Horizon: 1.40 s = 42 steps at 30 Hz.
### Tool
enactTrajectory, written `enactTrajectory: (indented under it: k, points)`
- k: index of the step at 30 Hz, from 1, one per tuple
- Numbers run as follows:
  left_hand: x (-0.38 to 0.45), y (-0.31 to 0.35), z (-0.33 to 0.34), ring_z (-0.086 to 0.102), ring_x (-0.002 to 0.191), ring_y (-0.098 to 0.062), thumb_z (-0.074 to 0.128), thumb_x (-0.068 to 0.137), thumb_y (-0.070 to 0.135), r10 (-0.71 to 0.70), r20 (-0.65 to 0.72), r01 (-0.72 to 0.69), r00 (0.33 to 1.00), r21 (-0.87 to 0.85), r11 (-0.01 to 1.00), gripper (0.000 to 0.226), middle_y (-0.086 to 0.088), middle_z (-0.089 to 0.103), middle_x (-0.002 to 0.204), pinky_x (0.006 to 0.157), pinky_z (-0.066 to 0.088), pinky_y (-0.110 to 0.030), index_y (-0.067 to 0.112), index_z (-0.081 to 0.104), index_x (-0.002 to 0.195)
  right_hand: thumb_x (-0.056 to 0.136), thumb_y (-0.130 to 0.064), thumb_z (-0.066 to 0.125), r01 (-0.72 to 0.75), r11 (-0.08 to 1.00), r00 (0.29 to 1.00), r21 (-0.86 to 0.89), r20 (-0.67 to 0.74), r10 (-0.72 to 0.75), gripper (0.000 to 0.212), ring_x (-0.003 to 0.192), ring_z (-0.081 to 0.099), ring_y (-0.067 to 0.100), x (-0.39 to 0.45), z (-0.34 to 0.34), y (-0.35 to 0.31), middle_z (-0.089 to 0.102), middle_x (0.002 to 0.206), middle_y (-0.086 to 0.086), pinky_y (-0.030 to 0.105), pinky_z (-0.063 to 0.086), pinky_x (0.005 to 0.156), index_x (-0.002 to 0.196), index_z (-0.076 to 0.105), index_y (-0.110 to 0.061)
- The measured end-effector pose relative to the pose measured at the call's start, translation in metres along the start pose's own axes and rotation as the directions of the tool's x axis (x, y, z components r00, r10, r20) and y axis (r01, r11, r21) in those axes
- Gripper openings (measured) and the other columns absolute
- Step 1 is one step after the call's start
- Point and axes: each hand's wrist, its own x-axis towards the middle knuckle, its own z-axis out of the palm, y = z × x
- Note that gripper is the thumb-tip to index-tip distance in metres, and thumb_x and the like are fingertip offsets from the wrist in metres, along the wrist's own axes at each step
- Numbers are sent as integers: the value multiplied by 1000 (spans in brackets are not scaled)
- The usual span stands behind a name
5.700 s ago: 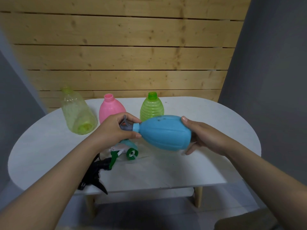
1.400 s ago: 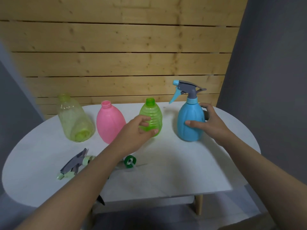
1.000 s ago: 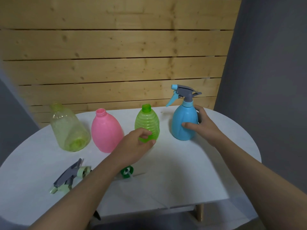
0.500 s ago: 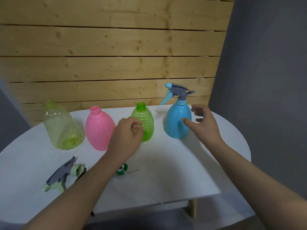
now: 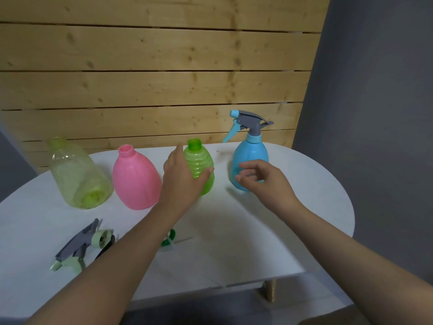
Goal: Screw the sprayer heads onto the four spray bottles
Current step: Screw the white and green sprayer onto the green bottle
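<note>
Four bottles stand in a row at the back of the white table (image 5: 246,242). The blue bottle (image 5: 251,158) on the right carries a grey and blue sprayer head (image 5: 248,124). The green ribbed bottle (image 5: 201,165), the pink bottle (image 5: 134,179) and the clear yellowish bottle (image 5: 77,177) have bare necks. My left hand (image 5: 182,179) is wrapped around the green bottle's left side. My right hand (image 5: 264,181) hovers in front of the blue bottle, fingers apart, holding nothing. A grey and pale green sprayer head (image 5: 79,245) lies at the front left. A green sprayer part (image 5: 169,240) shows beside my left forearm.
A wooden plank wall stands right behind the bottles. A grey wall rises on the right. A dark sprayer part (image 5: 105,246) lies partly hidden next to the pale green head. The table's front edge is close under my forearms, with a wooden leg (image 5: 269,289) below.
My right hand has let go of the blue bottle, now standing upright with its head on, and drawn back. My left hand has moved onto the green bottle and closed round it.
</note>
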Motion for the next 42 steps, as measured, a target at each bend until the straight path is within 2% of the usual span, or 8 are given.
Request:
enactTrajectory:
  k: [6, 12, 17, 20, 24, 27, 32, 42]
  points:
    - [7, -6, -1, 42, 125, -29, 71, 76, 33, -33, 44, 35, 999, -45, 998, 81, -12, 42, 139, 102, 38, -46, 17, 27, 141, 80, -24, 71, -3, 1000, 999, -31, 32, 4, 27, 61, 56, -7, 7, 8, -1, 62, 86, -8, 5, 43, 64, 106, 63, -19]
    - [0, 3, -19, 56, 96, -6, 75, 72, 36, -63, 184, 112, 981, -269, 957, 55, 13, 55, 110, 74, 45, -22, 29, 48, 118, 74, -34, 76, 11, 991, 985, -132, 170, 12, 60, 104, 57, 10, 4, 8, -5, 56, 122, -6, 22, 46, 87, 128, 51, -25]
    - [-21, 9, -45, 64, 105, -16, 71, 63, 46, -42, 425, 268, 904, -487, 831, 66, -1, 61, 121, 91, 52, -35, 24, 54, 122, 67, -34, 79, 43, 999, 903, -19, 428, -31, 79, 109, 58, 4, -8, 13, -14, 59, 124, -7, 15, 49, 86, 136, 42, -25]
    - [-32, 8, -54, 65, 103, -11, 66, 74, 42, -17, 465, 276, 885, -497, 823, 50, 0, 65, 118, 87, 53, -28, 23, 57, 119, 56, -43, 80, 15, 1000, 897, -3, 441, -12, 86, 104, 62, 4, -14, 14, -17, 64, 114, -9, 21, 51, 87, 132, 44, -28]
    - [-42, -7, -73, 61, 87, 9, 51, 88, 47, -84, 444, 229, 892, -283, 931, 20, 21, 63, 101, 66, 45, -7, 38, 58, 104, 60, -40, 84, 33, 992, 902, -121, 431, 23, 82, 102, 60, 3, -19, 18, -18, 62, 113, -11, 25, 50, 90, 132, 45, -31]
    - [-49, -23, -83, 58, 93, 3, 54, 89, 41, -102, 435, 158, 895, -95, 983, 23, 23, 61, 102, 68, 39, -4, 31, 63, 108, 60, -40, 84, 22, 979, 904, -202, 421, 67, 81, 103, 59, 8, -20, 16, -17, 61, 114, -7, 27, 50, 89, 130, 45, -31]
    - [-57, -44, -90, 41, 131, -17, 55, 83, 55, -247, 550, 44, 798, 355, 934, 54, 9, 48, 141, 108, 27, -37, 31, 51, 131, 61, -39, 84, 19, 968, 893, -249, 440, 95, 74, 98, 57, 0, -22, 7, -17, 60, 111, -11, 16, 46, 76, 124, 46, -36]
    - [-51, -58, -92, 52, 114, -16, 71, 72, 49, -222, 554, 91, 803, 254, 963, 58, 6, 59, 126, 95, 40, -29, 26, 58, 123, 59, -39, 85, 72, 918, 842, -390, 517, 154, 87, 113, 52, 13, -19, -8, -17, 54, 125, -6, 28, 44, 96, 135, 41, -35]
